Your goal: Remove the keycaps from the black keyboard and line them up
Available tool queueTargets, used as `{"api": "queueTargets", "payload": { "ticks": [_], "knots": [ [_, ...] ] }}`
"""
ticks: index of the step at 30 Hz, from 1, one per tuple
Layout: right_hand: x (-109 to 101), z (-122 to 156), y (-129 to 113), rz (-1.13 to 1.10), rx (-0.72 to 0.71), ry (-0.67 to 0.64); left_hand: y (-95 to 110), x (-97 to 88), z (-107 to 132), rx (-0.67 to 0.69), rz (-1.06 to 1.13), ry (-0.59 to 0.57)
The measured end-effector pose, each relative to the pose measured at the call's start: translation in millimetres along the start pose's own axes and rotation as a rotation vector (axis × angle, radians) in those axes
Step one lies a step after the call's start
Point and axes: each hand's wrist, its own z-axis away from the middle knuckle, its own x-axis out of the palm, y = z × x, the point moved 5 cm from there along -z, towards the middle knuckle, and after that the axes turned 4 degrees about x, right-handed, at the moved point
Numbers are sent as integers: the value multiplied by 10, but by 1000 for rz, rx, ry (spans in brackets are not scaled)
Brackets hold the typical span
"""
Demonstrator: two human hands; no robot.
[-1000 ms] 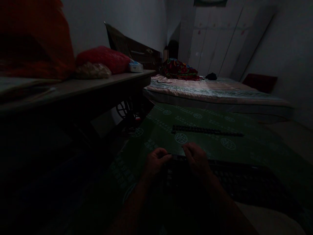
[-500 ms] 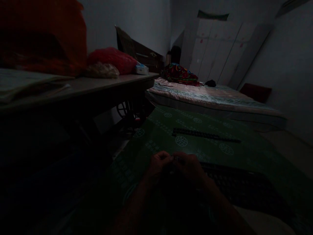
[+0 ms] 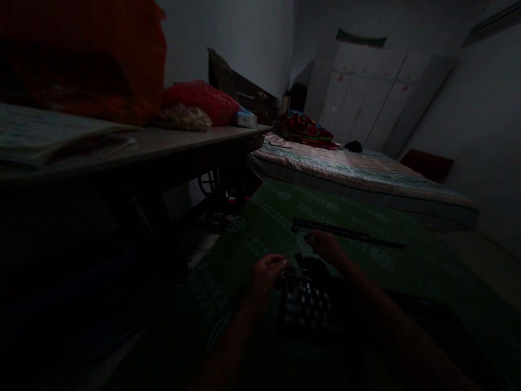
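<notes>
A dark keyboard [image 3: 309,309] lies on the green sheet, with pale spots showing among its keys near the top left. At that corner my left hand [image 3: 266,274] has its thumb and fingers pinched together; what they grip, if anything, is too dark to make out. My right hand [image 3: 325,245] is closed in a pinch beyond the keyboard, just short of a long row of small black pieces that look like keycaps [image 3: 345,230]. Anything between its fingertips is too small to name. My right forearm hides part of the keyboard.
The green printed sheet [image 3: 260,244] covers the surface under my hands. Another dark keyboard-like slab [image 3: 431,320] lies at the right. A table [image 3: 195,142] at left carries an orange bag [image 3: 134,70], a red bag [image 3: 203,100] and papers. A bed [image 3: 366,168] stands behind.
My right hand has left the spot beside my left hand and moved forward towards the row of black pieces, uncovering the keyboard. My left hand stays at the keyboard's corner. The view has shifted slightly.
</notes>
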Motion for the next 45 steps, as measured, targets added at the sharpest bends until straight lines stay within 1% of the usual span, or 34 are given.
{"api": "queueTargets", "payload": {
  "ticks": [2, 5, 8, 15, 20, 30, 38, 45],
  "knots": [
    [27, -171, 150, 50, 24, 18, -21, -25, -12, -18, -19, 13],
    [82, -350, 275, 118, 42, 13, -43, -41, -19, -19, -43, 2],
    [141, -464, 318, 168, 47, -19, -47, -45, -17, 1, -53, -3],
    [235, -647, 338, 239, 59, -83, -47, -39, -14, -25, -61, 28],
    [262, -680, 342, 253, 49, -84, -72, -40, -21, -60, -63, 28],
    [263, -689, 338, 271, 30, -83, -2, -25, 25, -5, -69, 24],
    [278, -692, 334, 281, 8, -69, -45, -28, 4, -34, -28, 31],
    [275, -699, 348, 303, 37, -76, -6, -30, 29, -13, -60, 25]
  ]
}}
